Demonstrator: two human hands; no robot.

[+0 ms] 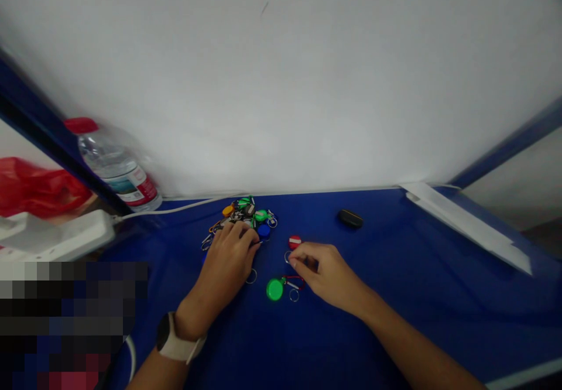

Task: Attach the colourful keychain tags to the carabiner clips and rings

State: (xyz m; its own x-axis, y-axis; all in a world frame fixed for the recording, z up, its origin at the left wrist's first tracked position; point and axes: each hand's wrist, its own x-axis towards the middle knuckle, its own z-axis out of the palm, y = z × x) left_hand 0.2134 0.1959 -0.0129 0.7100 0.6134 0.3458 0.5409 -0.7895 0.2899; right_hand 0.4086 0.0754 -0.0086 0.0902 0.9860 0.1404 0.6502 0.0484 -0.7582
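Observation:
My left hand (230,255), with a watch on its wrist, reaches over a heap of keychain reels (243,216) in green, orange, blue and black. Its fingers are bent and closed at the heap's near edge; what they grip is mostly hidden. A thin metal ring (255,273) lies beside that hand. My right hand (327,270) pinches a key ring (287,256) just below a red round reel (295,242). Nearer to me, a green round reel (274,290) lies flat, joined to a red carabiner (302,282), with another split ring beside it.
At the back stands a white wall (307,85). A clear bottle (118,170) with a red cap leans at the left, near a white power strip (83,235) and its cable. A small black case (350,218) and white papers (469,226) lie on the right of the blue table.

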